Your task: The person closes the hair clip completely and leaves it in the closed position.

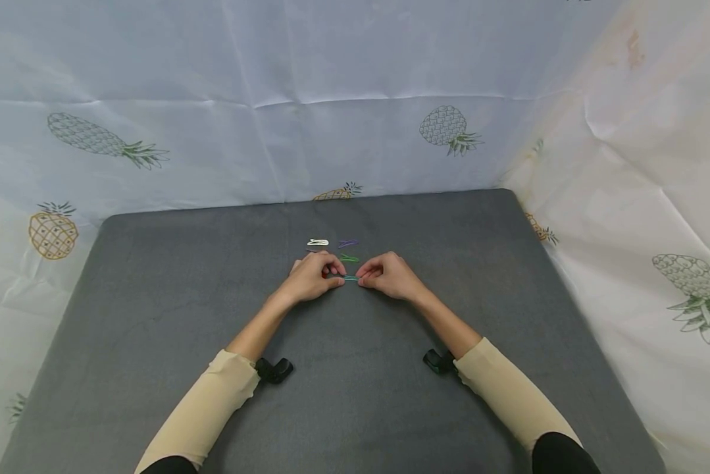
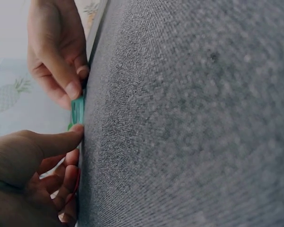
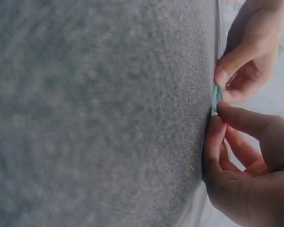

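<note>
Teal hair clip (image 1: pixel 350 278) is what we have between our two hands, low over the grey mat (image 1: pixel 153 316), near the middle of it and somewhat toward the far edge. Our left hand (image 1: pixel 310 276) pinches one end of the clip between thumb and forefinger, the other fingers curled under; our right hand (image 1: pixel 390 275) pinches the other end the same way. In the left wrist view we see the teal hair clip (image 2: pixel 77 109) as a short strip at the mat's surface, with our left hand's thumb tip (image 2: pixel 75 132) against its near end and fingertips of the right hand (image 2: pixel 72 90) on its far end. The right wrist view shows the same clip (image 3: pixel 217 97) edge-on, held between the fingertips of both hands; whether it touches the mat we cannot tell. Beyond our hands, toward the far edge of the mat, lie more clips: a white clip (image 1: pixel 318 242) just behind the left hand, a purple clip (image 1: pixel 347 243) beside it to the right, and a green clip (image 1: pixel 349 258) between the purple one and our fingers. All three lie apart from one another. Our cream sleeves (image 1: pixel 212 401) reach in from the near edge, and a pineapple-print sheet (image 1: pixel 390 99) hangs round the mat's far and side edges.
</note>
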Demonstrator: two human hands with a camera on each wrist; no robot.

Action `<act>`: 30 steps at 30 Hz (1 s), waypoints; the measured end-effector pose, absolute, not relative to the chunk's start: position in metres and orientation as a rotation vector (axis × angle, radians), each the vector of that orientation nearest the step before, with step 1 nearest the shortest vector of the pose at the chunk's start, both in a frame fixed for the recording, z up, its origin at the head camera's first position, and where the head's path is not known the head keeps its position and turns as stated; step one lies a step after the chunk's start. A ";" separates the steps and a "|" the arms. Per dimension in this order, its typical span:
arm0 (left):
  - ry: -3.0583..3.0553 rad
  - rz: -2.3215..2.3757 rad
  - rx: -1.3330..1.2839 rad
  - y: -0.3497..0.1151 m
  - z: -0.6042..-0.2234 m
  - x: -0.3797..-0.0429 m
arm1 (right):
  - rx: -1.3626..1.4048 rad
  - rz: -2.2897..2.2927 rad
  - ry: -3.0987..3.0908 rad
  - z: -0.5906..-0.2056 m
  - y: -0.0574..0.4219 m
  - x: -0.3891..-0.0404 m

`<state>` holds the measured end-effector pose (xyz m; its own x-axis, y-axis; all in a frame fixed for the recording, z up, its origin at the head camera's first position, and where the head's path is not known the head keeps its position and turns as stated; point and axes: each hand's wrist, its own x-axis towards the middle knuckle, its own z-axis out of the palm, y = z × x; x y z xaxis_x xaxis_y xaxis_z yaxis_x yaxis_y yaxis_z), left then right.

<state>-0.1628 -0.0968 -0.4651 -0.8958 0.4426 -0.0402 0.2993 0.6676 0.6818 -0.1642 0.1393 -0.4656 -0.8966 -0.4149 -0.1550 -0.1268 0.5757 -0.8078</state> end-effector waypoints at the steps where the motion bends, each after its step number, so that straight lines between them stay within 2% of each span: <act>1: 2.684 1.041 0.605 -0.097 -0.465 -0.162 | -0.445 -1.237 2.483 -0.466 0.139 -0.164; 17: 2.757 0.999 0.586 -0.088 -0.461 -0.155 | -0.515 -1.288 2.484 -0.464 0.138 -0.162; 30: 2.716 1.155 0.597 -0.088 -0.458 -0.150 | -0.562 -1.334 2.485 -0.459 0.140 -0.159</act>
<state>-0.1498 -0.0878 -0.4584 -0.9133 0.4059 0.0339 0.3061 0.6290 0.7146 -0.1589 0.1395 -0.4587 -0.8899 -0.4536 -0.0488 -0.2102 0.5024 -0.8387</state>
